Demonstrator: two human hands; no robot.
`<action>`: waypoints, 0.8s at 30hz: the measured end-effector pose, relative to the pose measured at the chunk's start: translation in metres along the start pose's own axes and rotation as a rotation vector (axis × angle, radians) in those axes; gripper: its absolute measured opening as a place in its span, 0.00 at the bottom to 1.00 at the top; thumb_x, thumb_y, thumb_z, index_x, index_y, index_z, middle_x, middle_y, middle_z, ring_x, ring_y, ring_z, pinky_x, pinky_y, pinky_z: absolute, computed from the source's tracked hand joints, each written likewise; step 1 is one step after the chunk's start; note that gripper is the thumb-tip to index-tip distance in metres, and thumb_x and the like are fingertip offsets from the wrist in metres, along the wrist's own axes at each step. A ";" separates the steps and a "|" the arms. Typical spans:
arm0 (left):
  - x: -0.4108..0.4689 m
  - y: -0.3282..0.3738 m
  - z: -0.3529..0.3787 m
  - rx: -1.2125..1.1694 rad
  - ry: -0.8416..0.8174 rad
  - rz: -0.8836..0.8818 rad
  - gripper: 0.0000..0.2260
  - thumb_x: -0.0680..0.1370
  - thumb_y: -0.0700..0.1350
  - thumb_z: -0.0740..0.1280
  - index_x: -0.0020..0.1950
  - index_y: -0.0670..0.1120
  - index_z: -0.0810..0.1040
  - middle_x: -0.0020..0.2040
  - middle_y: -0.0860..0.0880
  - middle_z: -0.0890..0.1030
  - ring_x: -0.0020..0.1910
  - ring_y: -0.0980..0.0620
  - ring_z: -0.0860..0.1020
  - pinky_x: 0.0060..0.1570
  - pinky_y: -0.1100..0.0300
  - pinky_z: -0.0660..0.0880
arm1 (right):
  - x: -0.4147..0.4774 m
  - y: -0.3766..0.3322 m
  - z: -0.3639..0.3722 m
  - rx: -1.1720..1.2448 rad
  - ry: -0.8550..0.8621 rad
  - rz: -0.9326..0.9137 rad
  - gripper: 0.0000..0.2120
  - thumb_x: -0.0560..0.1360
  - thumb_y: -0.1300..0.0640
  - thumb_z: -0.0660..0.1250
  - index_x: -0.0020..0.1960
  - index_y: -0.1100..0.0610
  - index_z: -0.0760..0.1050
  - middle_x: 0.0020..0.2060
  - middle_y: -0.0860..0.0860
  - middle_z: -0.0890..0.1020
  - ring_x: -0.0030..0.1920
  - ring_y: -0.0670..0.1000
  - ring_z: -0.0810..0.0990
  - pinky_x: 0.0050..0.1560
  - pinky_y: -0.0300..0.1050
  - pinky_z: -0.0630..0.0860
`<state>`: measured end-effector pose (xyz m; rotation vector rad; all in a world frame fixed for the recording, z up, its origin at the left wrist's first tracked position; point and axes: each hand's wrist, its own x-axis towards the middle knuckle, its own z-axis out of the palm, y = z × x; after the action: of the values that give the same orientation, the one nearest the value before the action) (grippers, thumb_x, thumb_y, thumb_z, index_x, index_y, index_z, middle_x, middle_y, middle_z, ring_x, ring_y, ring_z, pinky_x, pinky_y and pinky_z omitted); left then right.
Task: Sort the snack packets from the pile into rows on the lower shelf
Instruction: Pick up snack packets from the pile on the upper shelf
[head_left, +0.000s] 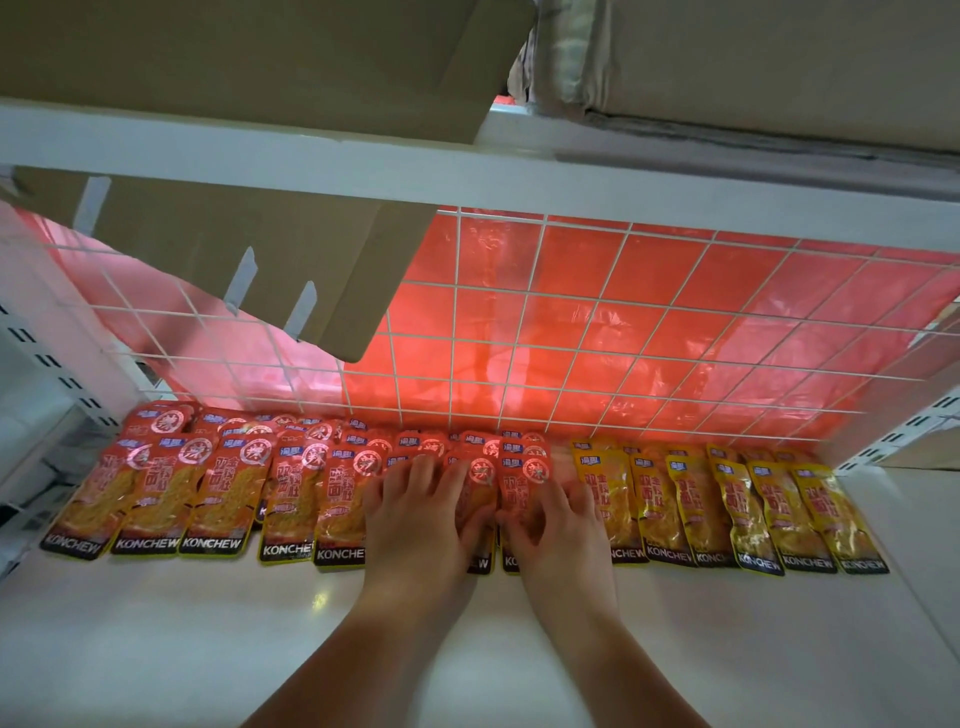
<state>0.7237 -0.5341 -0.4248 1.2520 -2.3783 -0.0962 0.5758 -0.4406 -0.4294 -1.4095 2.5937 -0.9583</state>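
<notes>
White shelf (208, 623): glossy red and yellow snack packets (223, 499) in rows

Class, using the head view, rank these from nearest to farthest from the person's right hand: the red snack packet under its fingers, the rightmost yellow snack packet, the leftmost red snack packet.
From the right hand:
1. Red snack packet under its fingers, mid-row.
2. Rightmost yellow snack packet, row's right end.
3. Leftmost red snack packet, row's left end.

Red packets (218, 488) w/ black bottoms, yellow packets (769, 509), white shelf (208, 649), red backing (623, 322).
</notes>
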 end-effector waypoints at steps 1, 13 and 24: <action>0.000 0.000 0.000 0.003 0.002 0.003 0.22 0.78 0.66 0.62 0.69 0.57 0.74 0.63 0.53 0.73 0.62 0.44 0.71 0.62 0.43 0.65 | 0.000 0.000 0.000 0.001 -0.002 0.002 0.16 0.73 0.37 0.70 0.52 0.45 0.71 0.48 0.46 0.71 0.45 0.51 0.74 0.43 0.45 0.74; 0.009 -0.001 -0.006 -0.027 -0.029 0.083 0.20 0.78 0.64 0.64 0.67 0.57 0.76 0.64 0.54 0.76 0.63 0.41 0.72 0.64 0.38 0.68 | 0.000 -0.002 -0.002 -0.003 0.004 0.001 0.18 0.73 0.34 0.66 0.53 0.46 0.73 0.47 0.46 0.71 0.44 0.51 0.73 0.43 0.46 0.75; 0.064 -0.004 -0.023 0.011 -0.264 0.284 0.33 0.75 0.71 0.54 0.78 0.62 0.66 0.76 0.60 0.69 0.72 0.46 0.66 0.64 0.44 0.65 | 0.001 -0.002 0.000 -0.017 0.009 0.004 0.21 0.73 0.34 0.66 0.57 0.47 0.74 0.48 0.46 0.71 0.45 0.50 0.72 0.44 0.46 0.74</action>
<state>0.7056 -0.5841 -0.3826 0.9414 -2.7608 -0.1690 0.5763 -0.4420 -0.4281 -1.4066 2.6162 -0.9467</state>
